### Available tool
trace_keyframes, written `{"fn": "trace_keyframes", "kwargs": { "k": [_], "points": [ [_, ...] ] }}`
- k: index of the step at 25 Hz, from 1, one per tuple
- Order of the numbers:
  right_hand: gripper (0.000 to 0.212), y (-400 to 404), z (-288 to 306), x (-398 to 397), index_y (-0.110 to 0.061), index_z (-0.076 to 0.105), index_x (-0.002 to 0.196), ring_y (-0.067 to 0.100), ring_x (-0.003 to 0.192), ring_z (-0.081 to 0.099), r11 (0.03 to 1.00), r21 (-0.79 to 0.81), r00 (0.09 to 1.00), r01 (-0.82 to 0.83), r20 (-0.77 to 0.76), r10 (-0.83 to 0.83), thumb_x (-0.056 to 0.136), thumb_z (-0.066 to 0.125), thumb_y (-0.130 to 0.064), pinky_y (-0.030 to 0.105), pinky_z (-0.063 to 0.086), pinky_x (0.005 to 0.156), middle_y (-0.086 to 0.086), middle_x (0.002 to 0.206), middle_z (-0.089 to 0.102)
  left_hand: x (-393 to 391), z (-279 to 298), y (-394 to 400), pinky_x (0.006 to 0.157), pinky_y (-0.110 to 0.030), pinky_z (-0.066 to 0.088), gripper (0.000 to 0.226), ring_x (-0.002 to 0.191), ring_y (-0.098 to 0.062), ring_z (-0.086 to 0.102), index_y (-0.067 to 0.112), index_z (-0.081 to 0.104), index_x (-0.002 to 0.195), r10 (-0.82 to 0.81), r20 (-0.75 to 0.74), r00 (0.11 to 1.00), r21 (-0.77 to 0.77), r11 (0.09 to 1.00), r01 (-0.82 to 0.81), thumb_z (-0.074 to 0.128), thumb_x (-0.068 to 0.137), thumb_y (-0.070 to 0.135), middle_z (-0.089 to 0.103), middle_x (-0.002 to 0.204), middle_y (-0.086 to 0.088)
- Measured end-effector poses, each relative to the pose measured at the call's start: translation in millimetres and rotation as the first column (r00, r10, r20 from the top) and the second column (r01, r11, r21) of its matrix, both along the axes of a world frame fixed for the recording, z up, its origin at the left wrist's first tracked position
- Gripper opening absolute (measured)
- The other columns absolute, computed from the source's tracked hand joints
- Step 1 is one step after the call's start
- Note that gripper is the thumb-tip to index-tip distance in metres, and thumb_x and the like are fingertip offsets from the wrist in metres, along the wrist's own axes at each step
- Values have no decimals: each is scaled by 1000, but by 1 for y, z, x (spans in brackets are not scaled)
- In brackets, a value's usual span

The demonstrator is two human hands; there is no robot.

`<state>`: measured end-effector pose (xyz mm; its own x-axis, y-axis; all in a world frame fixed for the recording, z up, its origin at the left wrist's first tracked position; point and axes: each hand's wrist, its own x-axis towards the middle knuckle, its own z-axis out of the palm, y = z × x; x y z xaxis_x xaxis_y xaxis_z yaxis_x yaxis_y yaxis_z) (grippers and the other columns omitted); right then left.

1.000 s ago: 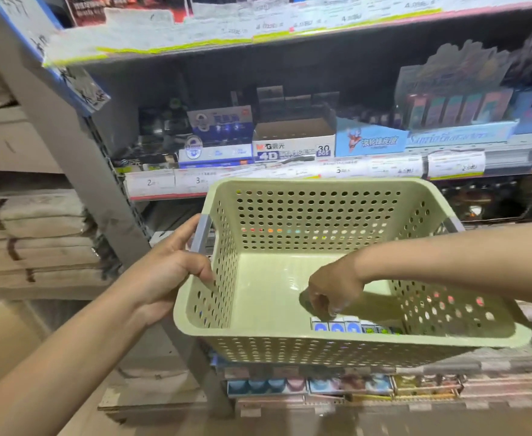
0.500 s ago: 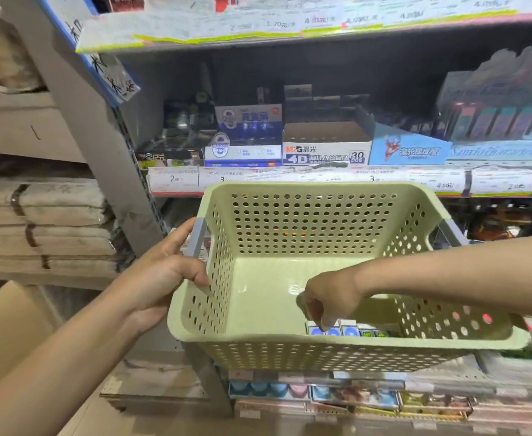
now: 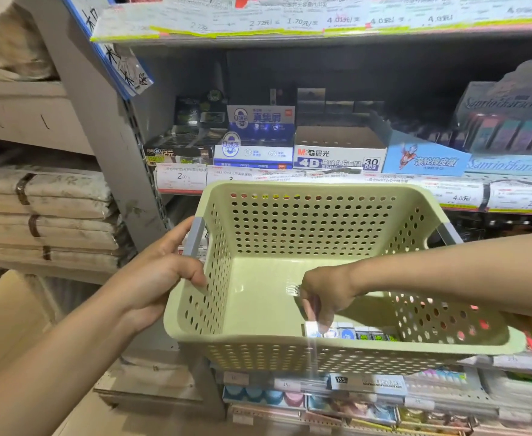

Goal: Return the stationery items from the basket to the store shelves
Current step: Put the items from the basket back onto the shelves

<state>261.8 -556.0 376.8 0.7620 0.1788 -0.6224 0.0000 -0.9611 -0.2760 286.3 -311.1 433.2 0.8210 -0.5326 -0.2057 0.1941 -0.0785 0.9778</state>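
Two hands engaged: left hand [image 3: 161, 275] grips the perforated green basket's [image 3: 290, 339] left rim; right hand [image 3: 327, 294] pinches an eraser [image 3: 312, 329] from the row along the near wall, the floor beyond bare.

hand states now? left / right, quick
Left hand: grips the basket by its left rim.
Right hand: fingers curled down onto the erasers; actual pinch cannot be told.

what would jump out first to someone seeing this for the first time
A pale green perforated basket fills the centre, the left hand gripping its left rim. The right hand reaches inside to small erasers along the near wall. Behind, a shelf holds an M&G eraser box.
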Motion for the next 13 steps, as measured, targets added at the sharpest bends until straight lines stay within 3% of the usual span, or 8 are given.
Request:
{"fn": "trace_keyframes", "kwargs": {
  "k": [3, 6, 9, 11, 13],
  "points": [
    [29, 7, 2, 6, -3, 67, 100, 17, 82, 54, 999, 17, 998, 48, -36, -48, 73, 77, -7, 27, 46, 76, 15, 91, 67, 6, 2, 6, 77, -49, 50, 77, 85, -36, 61, 37, 65, 103, -12, -14, 1000, 7, 1000, 12, 47, 46, -11, 63, 101, -23],
    [36, 18, 7, 13, -1, 66, 107, 17, 83, 55, 997, 30, 996, 72, -62, -71, 73, 77, -8, 25, 46, 73, 23, 110, 67, 14, 8, 13, 85, -56, 47, 76, 90, -38, 59, 39, 66, 101, -26, -27, 999, 20, 999, 26, 48, 53, -18, 62, 104, -23],
    [35, 29, 18, 17, 0, 65, 108, 13, 67, 56, 995, 34, 993, 94, -74, -91, 76, 75, -8, 16, 46, 60, 16, 86, 66, 21, 13, 20, 78, -50, 50, 78, 85, -36, 60, 40, 67, 97, -40, -23, 999, 26, 999, 40, 36, 69, -25, 64, 101, -22],
    [32, 33, 31, 21, 2, 64, 107, 8, 56, 52, 991, 59, 992, 119, -36, -117, 77, 73, -6, 13, 48, 53, 4, 69, 59, 27, 15, 24, 71, -47, 53, 80, 82, -35, 62, 41, 67, 97, -56, -18, 998, 18, 998, 57, 34, 69, -27, 64, 100, -22],
    [24, 35, 51, 25, 1, 66, 100, 10, 55, 53, 983, 115, 989, 143, 18, -146, 77, 72, -4, 13, 48, 51, 1, 64, 58, 31, 17, 28, 69, -48, 54, 80, 85, -37, 62, 39, 66, 102, -76, -16, 997, 23, 997, 77, 33, 69, -26, 63, 106, -27]
  ]
}}
